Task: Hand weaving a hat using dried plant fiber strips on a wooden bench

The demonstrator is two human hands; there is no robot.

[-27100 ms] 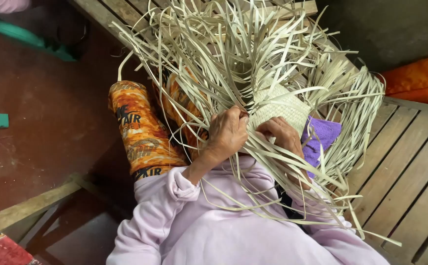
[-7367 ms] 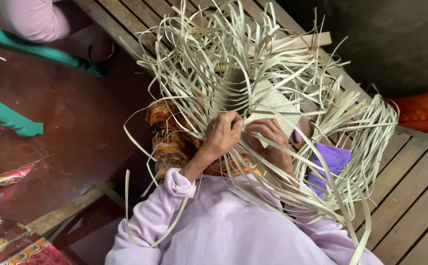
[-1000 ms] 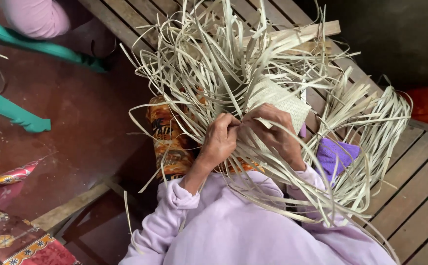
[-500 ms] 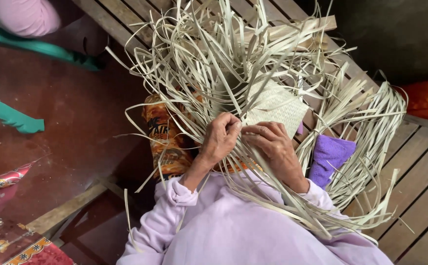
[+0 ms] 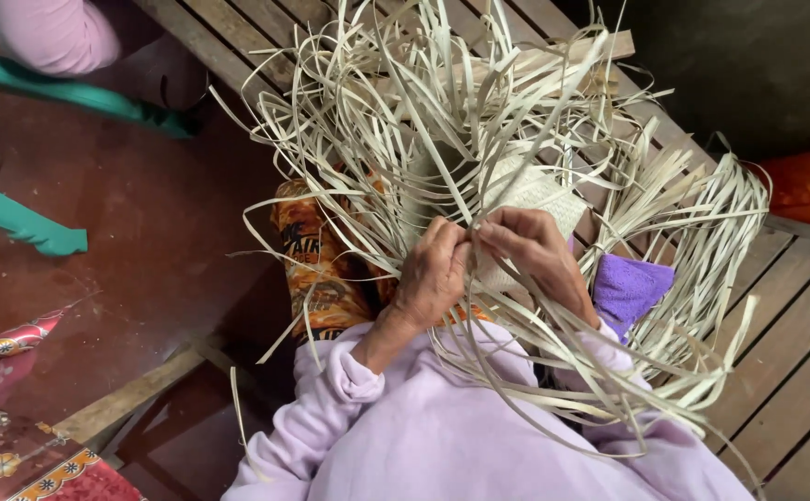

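A partly woven mat panel [image 5: 530, 190] of pale flat strips lies on the person's lap, above a wooden slatted bench [image 5: 795, 353]. Loose unwoven palm-leaf strips [image 5: 405, 102] fan out from the panel in all directions, curling over the bench and over the knees.

The left hand [image 5: 433, 274] sits at the near edge of the woven panel, fingers curled in and pinched on one or more strips; which strip exactly cannot be told. The right hand [image 5: 535, 250] lies just beside it, fingertips meeting those of the left hand, fingers bent narrow and gripping strips at the same edge. Both hands touch the weave.

Both arms wear lilac sleeves [image 5: 349, 390]. An orange patterned cloth [image 5: 317, 269] covers the left leg under the strips. A purple cloth [image 5: 632, 292] lies on the bench at the right, partly under strips. A teal bar [image 5: 25, 227] crosses the reddish floor [image 5: 145, 241] at left.
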